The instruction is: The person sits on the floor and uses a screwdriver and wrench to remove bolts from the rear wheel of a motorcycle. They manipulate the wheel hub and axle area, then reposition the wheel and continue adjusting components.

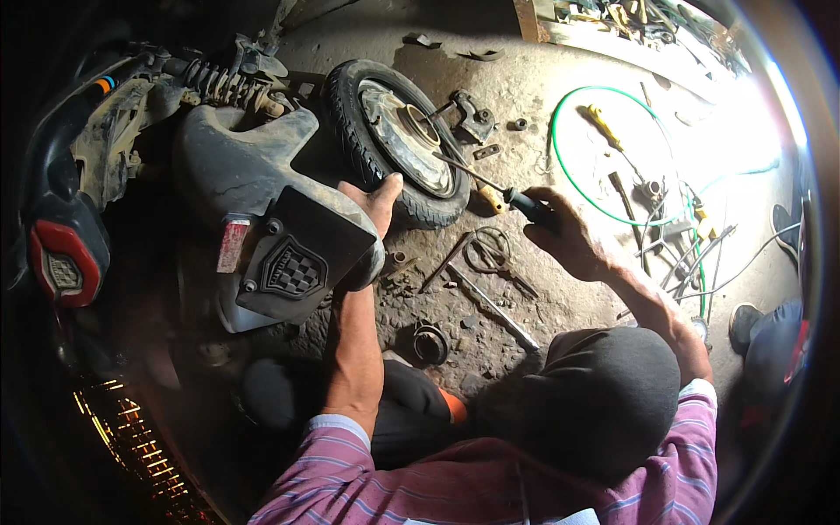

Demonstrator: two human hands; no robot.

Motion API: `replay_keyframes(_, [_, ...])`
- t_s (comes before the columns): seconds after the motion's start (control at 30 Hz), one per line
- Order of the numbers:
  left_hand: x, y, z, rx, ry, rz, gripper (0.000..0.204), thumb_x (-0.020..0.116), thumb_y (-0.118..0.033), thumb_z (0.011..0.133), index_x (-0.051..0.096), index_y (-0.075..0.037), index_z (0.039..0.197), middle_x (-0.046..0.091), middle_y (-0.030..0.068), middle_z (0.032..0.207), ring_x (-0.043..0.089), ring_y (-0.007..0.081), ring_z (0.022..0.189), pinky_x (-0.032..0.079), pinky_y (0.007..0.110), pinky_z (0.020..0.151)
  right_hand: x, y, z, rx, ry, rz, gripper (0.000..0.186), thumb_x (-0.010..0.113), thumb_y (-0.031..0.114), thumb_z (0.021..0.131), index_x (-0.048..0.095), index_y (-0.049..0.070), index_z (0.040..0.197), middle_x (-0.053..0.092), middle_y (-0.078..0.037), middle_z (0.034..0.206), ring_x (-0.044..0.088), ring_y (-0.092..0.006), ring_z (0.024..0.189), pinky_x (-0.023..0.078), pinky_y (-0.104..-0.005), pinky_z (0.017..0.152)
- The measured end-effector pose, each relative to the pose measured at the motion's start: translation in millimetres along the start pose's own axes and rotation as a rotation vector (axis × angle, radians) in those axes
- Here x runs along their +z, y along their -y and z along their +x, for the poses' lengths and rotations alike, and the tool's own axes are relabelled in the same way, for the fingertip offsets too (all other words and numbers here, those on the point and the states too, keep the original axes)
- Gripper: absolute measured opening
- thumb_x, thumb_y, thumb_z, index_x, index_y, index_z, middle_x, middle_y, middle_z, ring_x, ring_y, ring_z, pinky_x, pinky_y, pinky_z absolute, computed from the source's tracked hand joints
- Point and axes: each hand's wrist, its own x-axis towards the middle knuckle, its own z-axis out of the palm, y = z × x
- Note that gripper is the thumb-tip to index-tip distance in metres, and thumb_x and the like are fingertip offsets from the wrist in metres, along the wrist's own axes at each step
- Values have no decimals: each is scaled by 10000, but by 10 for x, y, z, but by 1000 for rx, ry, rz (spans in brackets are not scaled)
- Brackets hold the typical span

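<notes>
A small motorcycle wheel [359, 118] with a knobbly black tyre leans over on the gritty floor. My left hand [376, 203] grips the tyre's near edge beside the mudguard; its thumb lies on the rubber and most fingers are hidden. In my right hand [564, 229] is a dark-handled screwdriver [477, 174], my fingers closed round the handle. Its shaft points left, the tip over the wheel's side near the round hub [420, 125]. A yellow handle-like piece [492, 199] lies beside the tyre below the shaft.
The scooter's grey mudguard [232, 162] and dark mudflap [293, 267] stand left. A metal bracket part [475, 118], T-handled wrench [494, 308], black ring [430, 344] and green hose [560, 109] lie around the wheel. Another person's leg [774, 337] is at right.
</notes>
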Motion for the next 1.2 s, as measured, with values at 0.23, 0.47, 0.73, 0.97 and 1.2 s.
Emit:
replay_keyframes(0.23, [86, -131, -90, 438, -148, -446, 655, 801, -463, 867, 609, 42, 1238, 651, 170, 1185, 631, 236, 1052, 525, 403, 887, -84, 731, 443, -356, -56, -223, 344, 718, 59, 953, 603, 39, 1277, 734, -120, 1022, 711, -190, 850, 572, -341, 753])
replay_keyframes(0.47, [55, -294, -211, -132, -148, 279, 1116, 715, -729, 781, 463, 150, 1422, 467, 395, 1458, 488, 458, 1368, 355, 534, 1158, 75, 1081, 770, -659, -201, -631, 197, 693, 109, 891, 666, 66, 1082, 699, -90, 867, 701, -319, 709, 565, -428, 669])
replay_keyframes(0.73, [90, 62, -27, -14, -70, 284, 752, 674, -588, 874, 636, 111, 1148, 684, 302, 1087, 668, 411, 1009, 506, 488, 916, 282, 1627, 723, -845, -31, -1454, 149, 651, 220, 874, 624, 74, 870, 685, -122, 795, 699, -262, 715, 508, -418, 642])
replay_keyframes(0.97, [-113, -223, -243, 11, -14, 153, 436, 714, -403, 946, 703, 24, 1030, 734, 165, 956, 699, 254, 817, 559, 367, 765, 420, 2065, 983, -720, 125, -1168, 195, 714, 205, 802, 707, 48, 917, 727, -137, 805, 739, -278, 795, 570, -403, 752])
replay_keyframes(1.2, [25, 255, -74, 876, -657, 414, 583, 740, -554, 928, 669, -25, 1162, 701, 137, 1121, 665, 198, 961, 544, 324, 840, 25, 909, 1185, -659, 106, -802, 252, 677, 186, 961, 700, 129, 1205, 748, -34, 1007, 728, -278, 899, 593, -402, 767])
